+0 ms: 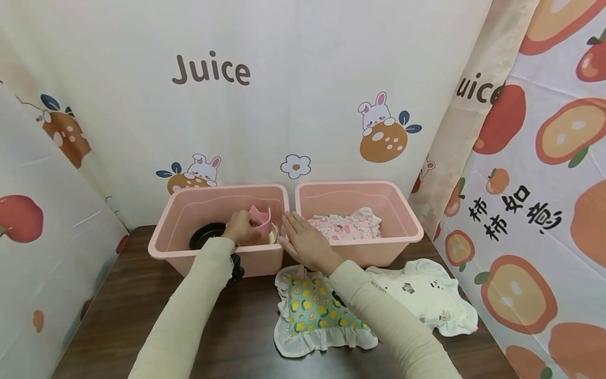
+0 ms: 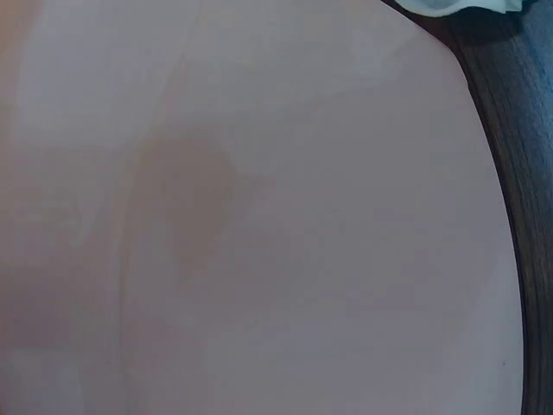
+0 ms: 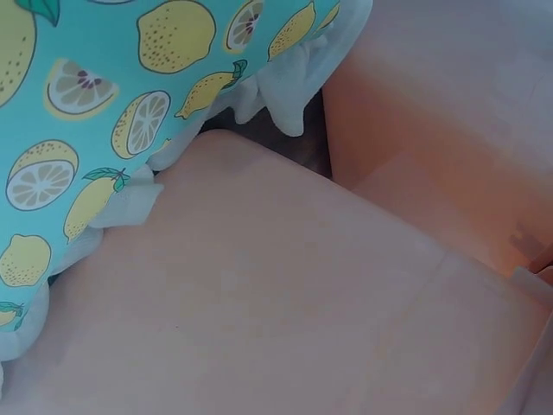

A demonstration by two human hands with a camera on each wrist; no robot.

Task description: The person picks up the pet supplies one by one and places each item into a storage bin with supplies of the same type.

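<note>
1. Left hand (image 1: 242, 227) is pinching a pink item (image 1: 262, 217), sitting inside the left bin (image 1: 260, 263) toward 3 o'clock.
2. Right hand (image 1: 306, 243) is gripping nothing; straight fingers are resting by the bins' adjoining rims, 4 o'clock from the item.
3. Item's looking like thin moulded plastic: probably light, stiff, slightly slippery. I'd be pinching its wall at the upper edge.
4. Left hand's hiding its lower part; can't tell what it is. Pale round thing (image 1: 274, 235) at 5 o'clock is mostly covered.
5. Wrist views aren't showing the item.
</note>
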